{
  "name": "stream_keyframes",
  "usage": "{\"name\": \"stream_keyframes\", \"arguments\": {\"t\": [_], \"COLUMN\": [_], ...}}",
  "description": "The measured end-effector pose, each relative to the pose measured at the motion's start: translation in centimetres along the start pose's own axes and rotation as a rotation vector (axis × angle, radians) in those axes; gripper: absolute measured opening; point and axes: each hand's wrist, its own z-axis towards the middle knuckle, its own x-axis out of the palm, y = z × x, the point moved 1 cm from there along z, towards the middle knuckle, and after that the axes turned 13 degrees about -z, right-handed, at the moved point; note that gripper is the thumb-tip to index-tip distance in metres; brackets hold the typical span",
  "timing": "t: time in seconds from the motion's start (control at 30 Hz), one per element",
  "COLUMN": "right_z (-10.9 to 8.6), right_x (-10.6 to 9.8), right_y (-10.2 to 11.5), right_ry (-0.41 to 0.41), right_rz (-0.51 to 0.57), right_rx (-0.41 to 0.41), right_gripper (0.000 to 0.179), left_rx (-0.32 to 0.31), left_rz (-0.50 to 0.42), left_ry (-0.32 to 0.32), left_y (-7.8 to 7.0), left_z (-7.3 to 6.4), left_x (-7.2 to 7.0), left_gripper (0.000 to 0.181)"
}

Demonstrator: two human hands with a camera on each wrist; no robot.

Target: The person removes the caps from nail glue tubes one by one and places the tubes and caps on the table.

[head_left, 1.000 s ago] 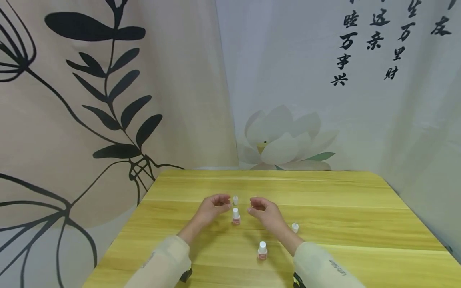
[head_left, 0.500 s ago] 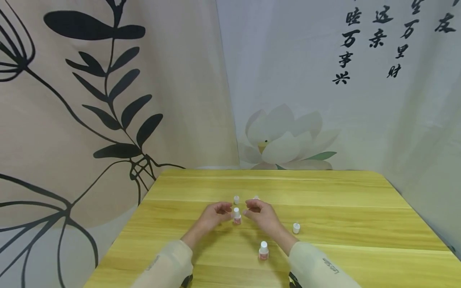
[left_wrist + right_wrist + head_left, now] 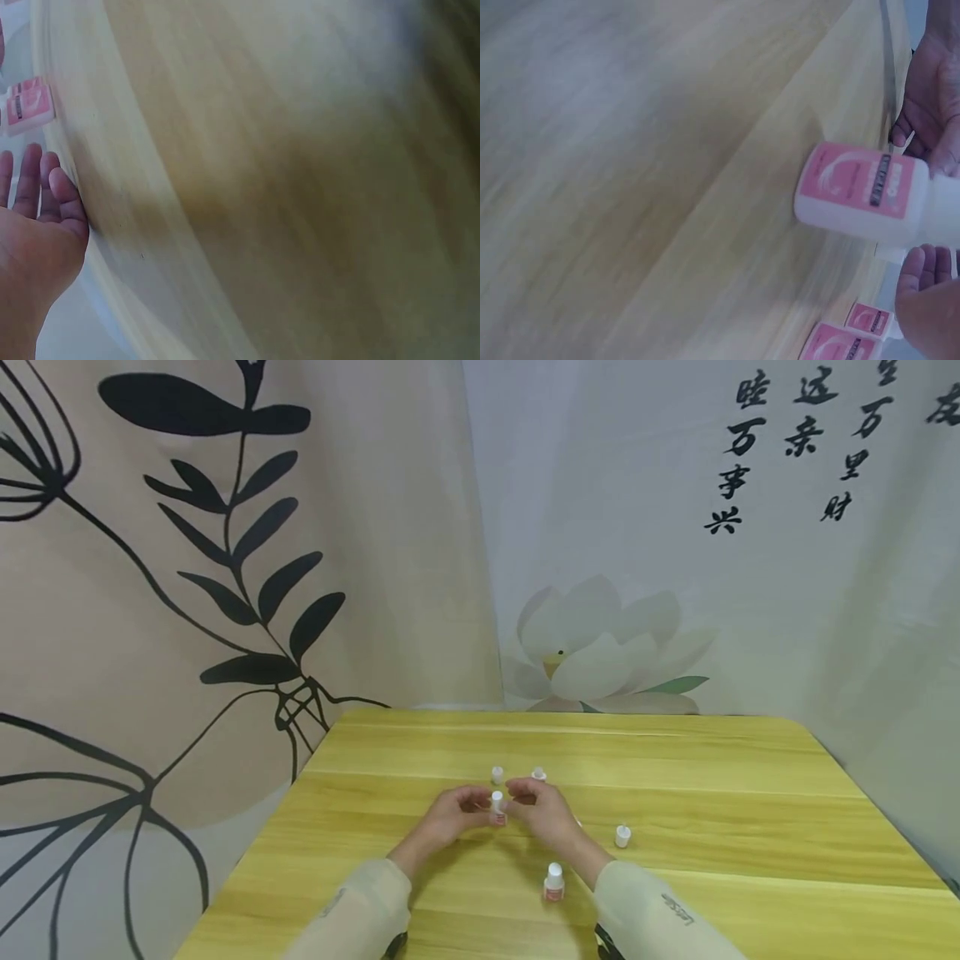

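Observation:
A small white bottle with a pink label stands upright between my two hands. My left hand is at its left side, fingers bent loosely, the thumb tip overlapping the label in the head view. In the left wrist view, a narrow gap shows between the visible fingers and the pink-labelled bottle. My right hand is on the other side, its relaxed fingertips right at the bottle. Closer to me stands a second pink-labelled bottle, large in the right wrist view.
Behind the hands are a white cap and another small white-topped item. A white cap stands right of my right forearm. Pink-labelled bottles show low in the right wrist view. The wooden table ends at a printed curtain.
Both hands have come together around the middle bottle. The white-topped item behind my right hand has come into view. The head view has shifted slightly.

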Motion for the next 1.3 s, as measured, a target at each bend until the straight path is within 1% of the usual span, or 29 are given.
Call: {"name": "stream_keyframes", "arguments": {"t": [0.3,0.4,0.53,0.77,0.87,1.0,1.17,1.3], "right_z": [0.5,0.5,0.6,1.0,1.1,1.2,1.2,1.4], "right_x": [0.1,0.2,0.3,0.6,0.8,0.9,1.1,1.2], "right_y": [-0.2,-0.1,-0.1,-0.2,-0.3,-0.2,0.0,-0.1], "right_ry": [0.026,0.023,0.019,0.008,0.014,0.032,0.032,0.016], "right_rz": [-0.011,-0.009,0.005,-0.013,-0.018,-0.022,-0.037,-0.050], "right_rx": [0.025,0.032,0.042,0.029,0.026,0.034,0.057,0.066], "right_gripper": [0.044,0.044,0.043,0.040,0.039,0.038,0.034,0.027], "left_rx": [0.016,0.003,0.002,0.055,0.075,0.088,0.078,0.066], "left_rz": [0.002,0.018,0.054,0.103,0.095,0.068,0.088,0.114], "left_ry": [0.030,0.024,0.008,0.002,-0.001,0.001,0.001,0.003], "left_y": [0.1,0.1,0.2,0.4,0.5,0.5,0.4,0.5], "left_z": [0.4,0.5,0.6,0.8,0.8,0.8,0.7,0.7], "left_x": [0.7,0.8,0.9,1.0,1.0,0.9,0.8,0.7], "left_gripper": [0.037,0.035,0.030,0.021,0.020,0.017,0.016,0.017]}}
